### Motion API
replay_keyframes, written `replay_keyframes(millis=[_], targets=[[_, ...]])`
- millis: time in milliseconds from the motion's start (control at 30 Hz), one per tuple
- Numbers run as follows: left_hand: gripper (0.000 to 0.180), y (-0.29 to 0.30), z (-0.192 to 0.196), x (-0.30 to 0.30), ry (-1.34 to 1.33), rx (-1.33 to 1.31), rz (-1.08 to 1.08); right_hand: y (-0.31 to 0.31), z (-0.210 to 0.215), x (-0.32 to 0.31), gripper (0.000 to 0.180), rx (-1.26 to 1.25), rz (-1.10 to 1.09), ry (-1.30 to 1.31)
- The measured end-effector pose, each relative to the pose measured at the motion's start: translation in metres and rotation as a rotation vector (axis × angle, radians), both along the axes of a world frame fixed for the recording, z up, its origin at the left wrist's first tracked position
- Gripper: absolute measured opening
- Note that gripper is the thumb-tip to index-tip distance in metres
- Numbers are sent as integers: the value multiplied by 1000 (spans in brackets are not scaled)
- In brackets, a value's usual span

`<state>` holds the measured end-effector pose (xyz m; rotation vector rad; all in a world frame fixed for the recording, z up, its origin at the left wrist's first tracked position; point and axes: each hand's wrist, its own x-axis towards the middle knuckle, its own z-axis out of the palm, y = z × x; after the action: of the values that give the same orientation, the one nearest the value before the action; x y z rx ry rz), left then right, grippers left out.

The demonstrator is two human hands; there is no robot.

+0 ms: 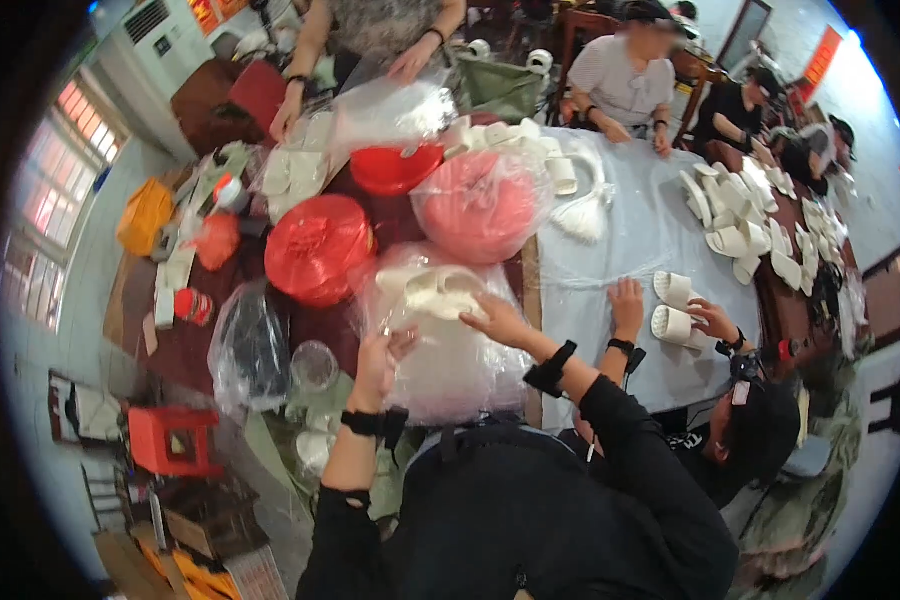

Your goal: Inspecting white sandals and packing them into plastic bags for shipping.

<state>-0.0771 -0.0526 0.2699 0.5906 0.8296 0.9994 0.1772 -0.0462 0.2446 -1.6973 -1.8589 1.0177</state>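
Note:
A pair of cream slippers (442, 292) lies in front of me on a stack of clear plastic bags (440, 365). My right hand (498, 322) reaches in from the right, its fingers stretched out at the slippers' near right edge; I cannot tell whether they touch. Nearer to me, my left hand (380, 362) is over the left side of the bags, its fingers partly bent. Whether it pinches the plastic does not show. Both wrists wear black bands.
A red plastic bundle (320, 250) and a pink one in clear wrap (482, 205) stand beyond. To the right, a co-worker's hands (708, 320) are at two cream slippers (673, 323). Across the table, another person handles plastic sheets (390, 115). A red stool (175, 442) stands left.

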Motion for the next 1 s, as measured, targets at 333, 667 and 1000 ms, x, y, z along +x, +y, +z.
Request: replay_keyframes(millis=[333, 667, 1000], targets=[[21, 14, 58, 2, 105, 19, -30, -13, -4, 46, 37, 713, 192, -529], [18, -11, 122, -57, 507, 444, 184, -21, 114, 4, 25, 1025, 274, -98], [19, -111, 157, -79, 669, 446, 550, -54, 98, -68, 64, 600, 408, 31]])
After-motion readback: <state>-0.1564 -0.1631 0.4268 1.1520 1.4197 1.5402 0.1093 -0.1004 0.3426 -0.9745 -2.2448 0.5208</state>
